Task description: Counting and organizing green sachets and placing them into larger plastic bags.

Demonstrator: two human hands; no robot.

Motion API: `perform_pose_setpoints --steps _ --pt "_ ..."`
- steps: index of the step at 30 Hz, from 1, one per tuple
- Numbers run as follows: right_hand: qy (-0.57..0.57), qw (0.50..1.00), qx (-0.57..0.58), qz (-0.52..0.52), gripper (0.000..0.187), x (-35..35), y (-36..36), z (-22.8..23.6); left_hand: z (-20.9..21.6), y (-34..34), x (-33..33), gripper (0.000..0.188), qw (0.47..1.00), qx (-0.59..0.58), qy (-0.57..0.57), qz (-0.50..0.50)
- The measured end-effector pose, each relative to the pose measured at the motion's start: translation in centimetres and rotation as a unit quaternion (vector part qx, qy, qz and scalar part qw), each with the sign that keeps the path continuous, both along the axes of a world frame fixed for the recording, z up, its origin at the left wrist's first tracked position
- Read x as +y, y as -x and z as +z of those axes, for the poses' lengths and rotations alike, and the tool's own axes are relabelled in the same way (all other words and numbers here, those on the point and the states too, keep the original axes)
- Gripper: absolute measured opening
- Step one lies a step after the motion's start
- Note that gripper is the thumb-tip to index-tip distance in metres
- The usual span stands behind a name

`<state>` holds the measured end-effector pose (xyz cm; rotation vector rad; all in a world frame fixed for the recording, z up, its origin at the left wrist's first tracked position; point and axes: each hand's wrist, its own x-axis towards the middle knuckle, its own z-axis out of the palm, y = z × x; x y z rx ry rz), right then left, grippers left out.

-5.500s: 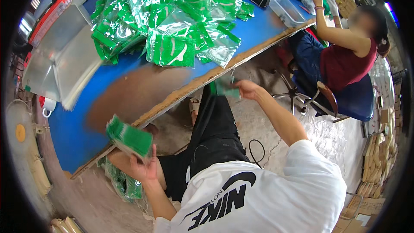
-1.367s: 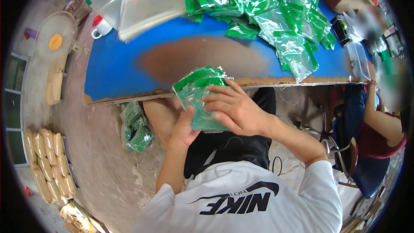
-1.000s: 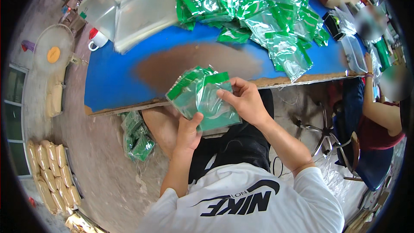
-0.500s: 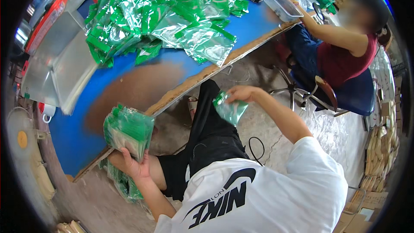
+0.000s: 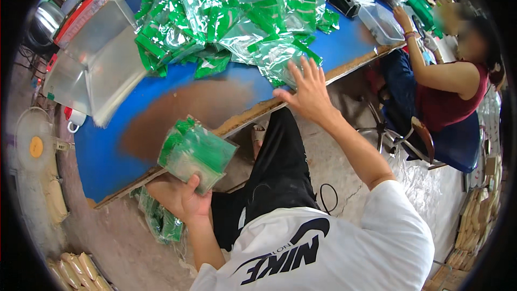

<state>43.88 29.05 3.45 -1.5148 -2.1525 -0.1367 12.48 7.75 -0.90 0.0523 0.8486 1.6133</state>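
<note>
My left hand [image 5: 197,200] grips a stack of green and clear plastic packets [image 5: 195,148], thumb on top, just off the table's front edge. With fingers spread, my right hand [image 5: 309,87] reaches over the edge to the near right corner of a big heap of packets [image 5: 231,16]. Its fingertips lie over the nearest packet [image 5: 274,56]; whether they touch it I cannot tell. The heap's packets are flat and clear with green bands, and lie loosely over one another on the blue table [image 5: 102,153].
Clear plastic sheets [image 5: 116,70] lie at the table's left, beside a white mug [image 5: 77,118]. A tape dispenser [image 5: 343,2] and a clear plastic tub [image 5: 381,24] stand far right. A seated person [image 5: 449,83] works there. More green packets [image 5: 156,215] hang below the table's edge.
My right hand has moved up to the heap; the packet it held is gone from it. My left hand and its stack have shifted right in view, which has also turned somewhat.
</note>
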Motion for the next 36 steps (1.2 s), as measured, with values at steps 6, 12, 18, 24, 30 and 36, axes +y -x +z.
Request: perform_pose_setpoints --steps 6,12,18,24,30,36 --pt "0.006 0.957 -0.102 0.27 0.064 -3.2 4.6 -1.9 -1.4 0.7 0.4 0.067 0.993 -0.077 -0.05 -0.077" --pt "0.055 0.848 0.043 0.525 0.061 -4.3 10.5 0.2 -1.1 0.9 0.2 0.064 0.995 -0.075 -0.057 -0.012" --pt "-0.14 0.963 -0.017 0.229 0.055 6.0 14.5 -1.1 -1.4 2.3 -1.6 0.067 0.993 -0.072 -0.059 0.066" --pt "0.027 0.887 0.309 0.341 0.013 5.0 16.1 2.2 -2.0 2.3 -2.7 0.079 0.99 -0.015 -0.142 0.009" --pt "0.452 0.498 0.702 0.235 0.055 -3.0 14.7 7.4 3.7 -1.1 2.1 0.067 0.995 0.048 -0.029 0.085" --pt "0.362 0.748 0.523 0.19 0.071 -6.9 15.7 4.0 3.5 -2.6 5.0 0.064 0.989 0.028 -0.048 0.135"
